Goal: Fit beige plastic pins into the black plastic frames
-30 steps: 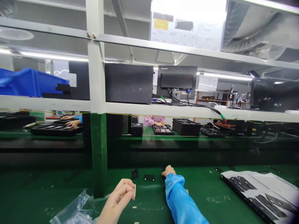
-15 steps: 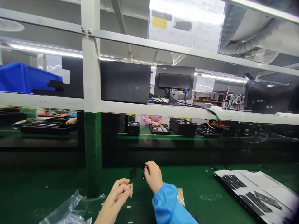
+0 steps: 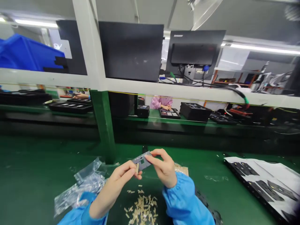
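Note:
Between my two hands, above the green bench, is a thin grey metal plate [image 3: 147, 163] with a square cutout. My left hand [image 3: 126, 172] grips its left end, and a small beige strip [image 3: 137, 168] stands at those fingertips; whether it is stuck to the plate I cannot tell. The upper right end is pinched by my right hand [image 3: 164, 165]. Below my hands lies a loose pile of small beige strips [image 3: 144, 209]. A dark flat piece [image 3: 145, 149] rests on the bench just behind the plate.
Crumpled clear plastic bags [image 3: 87, 184] lie at the left, near a green post [image 3: 103, 122]. At the right, a tray with a white liner [image 3: 281, 170] holds several black flat parts. A beige packet [image 3: 181, 169] is beside my right wrist. Across the bench, a person in pink [image 3: 161, 102] works.
My hands, apart before, have come together on the grey plate, which was not visible earlier. The view has tilted down, bringing the pile of strips into sight.

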The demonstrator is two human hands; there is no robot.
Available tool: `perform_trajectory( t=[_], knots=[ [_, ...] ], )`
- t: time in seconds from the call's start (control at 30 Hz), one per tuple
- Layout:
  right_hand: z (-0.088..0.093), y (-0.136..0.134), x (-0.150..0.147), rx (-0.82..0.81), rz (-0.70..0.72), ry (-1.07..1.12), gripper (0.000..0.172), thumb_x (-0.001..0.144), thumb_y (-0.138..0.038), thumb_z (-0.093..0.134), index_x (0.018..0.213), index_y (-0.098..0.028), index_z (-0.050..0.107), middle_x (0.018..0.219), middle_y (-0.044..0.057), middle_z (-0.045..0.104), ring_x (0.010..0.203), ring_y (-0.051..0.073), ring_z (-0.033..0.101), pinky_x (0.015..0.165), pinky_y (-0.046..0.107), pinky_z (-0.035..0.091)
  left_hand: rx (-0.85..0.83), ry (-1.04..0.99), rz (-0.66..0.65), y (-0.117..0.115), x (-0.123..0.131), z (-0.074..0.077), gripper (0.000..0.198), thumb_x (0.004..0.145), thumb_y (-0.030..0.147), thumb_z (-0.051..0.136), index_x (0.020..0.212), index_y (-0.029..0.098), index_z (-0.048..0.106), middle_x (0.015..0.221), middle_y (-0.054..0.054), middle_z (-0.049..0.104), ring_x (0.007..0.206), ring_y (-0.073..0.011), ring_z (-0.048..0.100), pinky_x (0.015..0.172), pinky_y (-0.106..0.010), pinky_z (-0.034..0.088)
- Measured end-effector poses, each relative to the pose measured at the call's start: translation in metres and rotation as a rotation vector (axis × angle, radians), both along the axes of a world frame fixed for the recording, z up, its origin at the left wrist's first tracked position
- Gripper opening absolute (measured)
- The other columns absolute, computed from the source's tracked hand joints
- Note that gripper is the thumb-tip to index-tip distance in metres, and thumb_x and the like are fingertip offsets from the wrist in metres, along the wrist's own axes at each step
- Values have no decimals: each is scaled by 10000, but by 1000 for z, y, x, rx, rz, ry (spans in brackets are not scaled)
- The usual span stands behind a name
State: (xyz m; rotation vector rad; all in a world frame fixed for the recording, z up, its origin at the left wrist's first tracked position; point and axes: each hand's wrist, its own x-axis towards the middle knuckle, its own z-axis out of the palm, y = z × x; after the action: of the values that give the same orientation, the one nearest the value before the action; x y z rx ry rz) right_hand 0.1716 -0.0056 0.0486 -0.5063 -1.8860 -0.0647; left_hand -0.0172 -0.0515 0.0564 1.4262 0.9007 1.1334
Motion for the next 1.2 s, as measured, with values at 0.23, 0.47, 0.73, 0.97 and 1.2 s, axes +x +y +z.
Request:
perform_trajectory(
  t=[0.23, 0.47, 0.73, 0.97, 1.2],
  knots=[
    [12, -3, 10, -149, 181, 21, 363, 842, -45, 437, 994, -269, 679, 950, 43, 631, 843, 141, 607, 712, 263, 516, -3, 167, -229, -2, 0, 11, 209, 813, 257, 480, 631, 171, 537, 665, 12, 521, 682, -139, 504, 685, -248, 392],
    [12, -4, 2, -262, 140, 25, 381, 825, -26, 410, 1074, -232, 611, 1022, 60, 603, 925, 157, 587, 766, 302, 501, 175, 278, -203, -3, 2, 7, 236, 796, 236, 463, 575, 174, 519, 630, 7, 510, 626, -133, 480, 624, -248, 377],
    [12, -39, -23, -194, -114, -143, 44, 800, -158, 548, 831, -158, 579, 788, 61, 575, 735, 172, 522, 635, 316, 435, 389, 335, 265, 0, 4, -2, 207, 828, 175, 454, 637, 164, 532, 631, 18, 513, 605, -111, 488, 587, -228, 381],
    [0, -31, -35, -58, -278, -273, 72, 823, -135, 523, 823, -142, 595, 775, 73, 623, 715, 171, 516, 619, 311, 397, 482, 478, 297, 0, 8, -5, 161, 842, 141, 454, 766, 164, 594, 699, 3, 570, 660, -115, 531, 613, -225, 416],
    [-4, -25, -33, -28, -292, -327, 101, 798, -96, 526, 850, -121, 609, 796, 82, 642, 715, 173, 532, 612, 312, 409, 528, 590, 337, 4, 9, -9, 163, 841, 136, 461, 783, 167, 610, 709, -6, 585, 670, -118, 537, 630, -226, 431]
  ],
)
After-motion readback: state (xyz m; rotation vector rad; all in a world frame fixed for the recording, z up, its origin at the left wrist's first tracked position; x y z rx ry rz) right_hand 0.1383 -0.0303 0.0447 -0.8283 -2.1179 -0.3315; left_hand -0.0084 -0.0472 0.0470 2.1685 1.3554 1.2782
